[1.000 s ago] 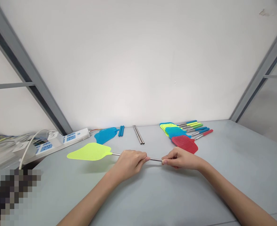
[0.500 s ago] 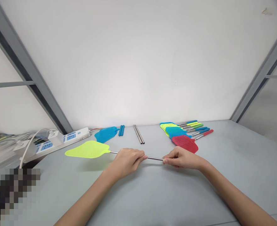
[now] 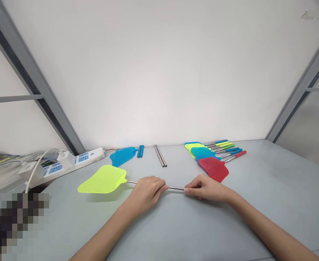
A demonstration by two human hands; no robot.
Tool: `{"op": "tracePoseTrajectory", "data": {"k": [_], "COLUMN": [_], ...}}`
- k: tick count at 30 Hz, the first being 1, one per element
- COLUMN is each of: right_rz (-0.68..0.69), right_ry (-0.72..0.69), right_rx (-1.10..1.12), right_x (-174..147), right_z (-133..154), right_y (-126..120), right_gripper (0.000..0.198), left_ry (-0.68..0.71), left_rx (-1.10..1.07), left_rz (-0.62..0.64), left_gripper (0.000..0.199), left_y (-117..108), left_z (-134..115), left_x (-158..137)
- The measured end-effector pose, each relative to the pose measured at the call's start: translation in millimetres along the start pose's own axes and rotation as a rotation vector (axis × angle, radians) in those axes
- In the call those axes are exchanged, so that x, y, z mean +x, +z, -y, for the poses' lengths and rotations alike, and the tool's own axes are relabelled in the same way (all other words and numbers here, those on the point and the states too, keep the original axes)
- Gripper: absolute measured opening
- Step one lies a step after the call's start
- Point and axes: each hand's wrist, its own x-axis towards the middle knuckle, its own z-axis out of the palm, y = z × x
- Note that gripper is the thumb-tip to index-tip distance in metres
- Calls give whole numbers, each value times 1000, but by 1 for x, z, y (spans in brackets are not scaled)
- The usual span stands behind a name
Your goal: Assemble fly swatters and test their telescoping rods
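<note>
A yellow-green fly swatter [image 3: 105,179] with a thin metal rod is held across the front of me, its perforated head out to the left above the table. My left hand [image 3: 149,192] is closed around the rod near its middle. At the rod's right end, my right hand [image 3: 202,187] pinches with thumb and fingers, which hide that tip. Bare metal shows between the two hands. Behind my right hand lies a red fly swatter [image 3: 214,168], its head partly over a blue swatter head [image 3: 201,151].
Several finished-looking swatters with coloured handles [image 3: 224,145] lie at the back right. Two metal tubes [image 3: 160,156], two blue handle grips [image 3: 140,151] and blue swatter heads [image 3: 122,156] lie along the wall. A white power strip [image 3: 90,156] with plugs and cables stands at left.
Both hands have lowered slightly with the swatter. Its yellow-green head has turned, showing more of its perforated face. My right hand has come a little closer to my left.
</note>
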Motion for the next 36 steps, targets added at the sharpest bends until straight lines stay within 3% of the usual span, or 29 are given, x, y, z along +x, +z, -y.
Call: {"op": "tracePoseTrajectory", "data": {"k": [16, 24, 36], "right_rz": [-13, -20, -15], "right_ry": [19, -2, 10], "right_rx": [5, -15, -4], "right_x": [2, 3, 2], "right_z": [1, 0, 3], "right_y": [5, 5, 6], "right_gripper": [35, 34, 35], "left_ry": [18, 90, 59], "left_rx": [-62, 1, -2], "left_rz": [-71, -46, -71], "left_gripper": [21, 22, 20], "left_y": [6, 1, 8], "left_z": [-12, -9, -12], "left_x": [-3, -1, -3]}}
